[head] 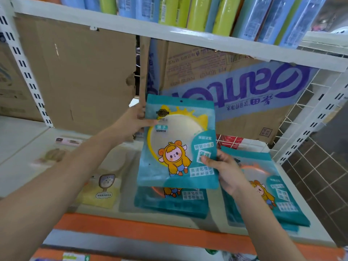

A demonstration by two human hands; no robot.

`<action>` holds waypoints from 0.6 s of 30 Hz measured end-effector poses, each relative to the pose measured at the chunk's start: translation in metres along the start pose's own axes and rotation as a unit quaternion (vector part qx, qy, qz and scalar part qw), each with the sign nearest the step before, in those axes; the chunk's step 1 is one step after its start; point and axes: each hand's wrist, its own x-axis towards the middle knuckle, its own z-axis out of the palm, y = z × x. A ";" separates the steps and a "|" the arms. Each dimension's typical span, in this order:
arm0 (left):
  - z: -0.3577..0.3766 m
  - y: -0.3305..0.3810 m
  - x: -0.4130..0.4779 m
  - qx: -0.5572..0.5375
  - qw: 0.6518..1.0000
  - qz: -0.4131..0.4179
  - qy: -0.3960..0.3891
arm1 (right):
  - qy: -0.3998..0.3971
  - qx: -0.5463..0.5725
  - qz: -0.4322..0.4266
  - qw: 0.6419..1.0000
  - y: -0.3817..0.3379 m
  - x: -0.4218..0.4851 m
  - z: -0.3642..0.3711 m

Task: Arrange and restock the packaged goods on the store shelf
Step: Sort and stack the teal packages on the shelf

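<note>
My left hand (134, 119) pinches the top left edge of a teal mirror packet (178, 142), and my right hand (225, 170) grips its lower right corner. I hold it upright above the shelf (120, 210), over a stack of matching packets (169, 202); another stack (271, 191) lies to the right.

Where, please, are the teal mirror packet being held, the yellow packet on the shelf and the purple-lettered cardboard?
teal mirror packet (178, 141): head view, on its clear round window.
yellow packet (99, 192): head view, on its printed front.
purple-lettered cardboard (243, 87): head view, on the lettered face.
</note>
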 end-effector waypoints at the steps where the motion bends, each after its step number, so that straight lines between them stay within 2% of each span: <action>1: 0.003 -0.006 0.002 0.001 1.000 -0.019 -0.002 | 0.019 -0.014 0.011 1.000 0.005 -0.002 -0.001; 5: 0.018 -0.043 0.005 0.020 0.996 -0.090 -0.013 | 0.103 -0.135 0.033 0.985 0.034 -0.009 -0.002; 10: 0.031 -0.079 0.005 0.080 0.986 -0.142 -0.018 | 0.117 -0.250 0.052 0.960 0.061 -0.011 -0.003; 18: 0.039 -0.092 0.010 0.147 0.976 -0.153 0.055 | 0.121 -0.372 0.078 0.917 0.057 -0.010 -0.002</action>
